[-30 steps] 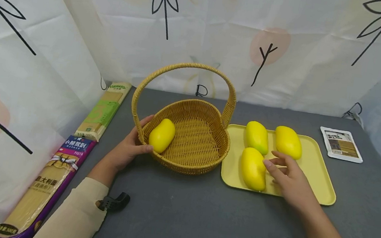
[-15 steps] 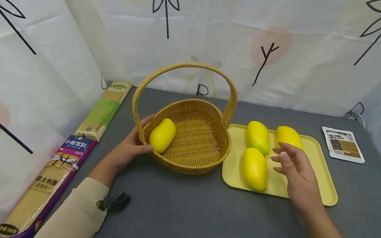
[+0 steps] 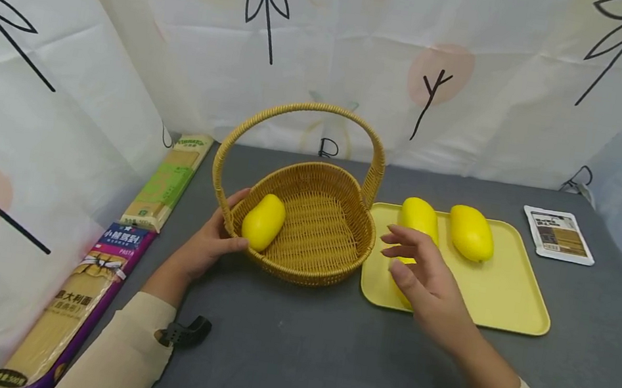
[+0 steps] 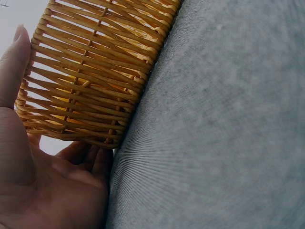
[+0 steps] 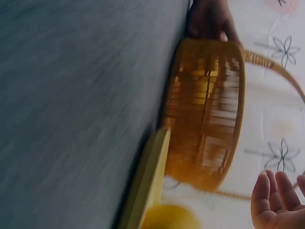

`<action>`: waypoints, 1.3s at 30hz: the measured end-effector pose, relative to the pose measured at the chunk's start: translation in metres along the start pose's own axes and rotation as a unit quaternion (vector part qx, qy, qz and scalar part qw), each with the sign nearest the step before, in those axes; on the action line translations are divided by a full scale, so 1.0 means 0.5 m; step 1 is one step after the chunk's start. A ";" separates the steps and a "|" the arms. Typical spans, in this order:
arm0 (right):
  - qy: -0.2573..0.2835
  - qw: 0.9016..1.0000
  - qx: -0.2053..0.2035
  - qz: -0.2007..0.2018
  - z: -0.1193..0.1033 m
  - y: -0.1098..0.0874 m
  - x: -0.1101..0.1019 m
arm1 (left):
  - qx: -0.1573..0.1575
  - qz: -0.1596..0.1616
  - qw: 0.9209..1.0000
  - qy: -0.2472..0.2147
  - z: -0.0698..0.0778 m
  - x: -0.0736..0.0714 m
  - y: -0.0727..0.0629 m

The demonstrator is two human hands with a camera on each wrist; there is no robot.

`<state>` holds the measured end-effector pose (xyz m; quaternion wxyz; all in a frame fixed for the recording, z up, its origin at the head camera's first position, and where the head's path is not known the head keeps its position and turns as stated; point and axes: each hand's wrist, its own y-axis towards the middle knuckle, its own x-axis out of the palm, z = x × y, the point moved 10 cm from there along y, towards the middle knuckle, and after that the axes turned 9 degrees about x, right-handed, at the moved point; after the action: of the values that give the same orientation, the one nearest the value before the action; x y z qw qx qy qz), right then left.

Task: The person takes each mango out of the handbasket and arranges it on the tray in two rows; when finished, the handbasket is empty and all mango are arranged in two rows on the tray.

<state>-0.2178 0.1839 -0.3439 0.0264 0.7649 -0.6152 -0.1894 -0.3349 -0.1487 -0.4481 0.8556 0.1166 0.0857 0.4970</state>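
Grip wide and empty, right hand (image 3: pixel 433 289), the nearer, has a smooth yellow oval mango (image 3: pixel 400 297) at nine o'clock, long axis mostly hidden, as left hand (image 3: pixel 208 247) grips round golden wicker basket (image 3: pixel 319 178).

Worktop (image 3: pixel 289 350): dark grey. Directly on it: wicker basket (image 3: pixel 317 278) mid, yellow tray (image 3: pixel 505 297) just right of it, flat white packet (image 3: pixel 559 236) past that, green pack (image 3: pixel 165 183) and purple pasta pack (image 3: pixel 75 300) end to end along left side.

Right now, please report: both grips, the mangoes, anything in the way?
Left grip holds basket. Right grip empty, near tray. One mango inside basket, three mangoes on tray. Arched basket handle might obstruct.
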 end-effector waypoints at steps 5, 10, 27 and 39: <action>-0.019 0.999 -0.002 -0.032 -0.005 0.033 0.061 | -0.001 0.001 1.000 0.005 0.001 0.000 -0.002; -0.031 0.998 -0.010 -0.056 -0.012 0.066 0.115 | 0.001 0.000 1.000 0.007 0.003 0.001 -0.002; -0.024 0.997 0.022 -0.067 0.006 0.181 0.223 | -0.005 -0.001 1.000 0.024 0.000 -0.003 0.001; -0.075 0.991 0.073 -0.081 0.051 0.244 0.253 | -0.010 0.001 1.000 0.018 -0.005 -0.004 0.000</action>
<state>-0.3179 0.0389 -0.3667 -0.0908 0.7958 -0.5636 -0.2022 -0.3363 -0.1501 -0.4506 0.8545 0.0996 0.0959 0.5007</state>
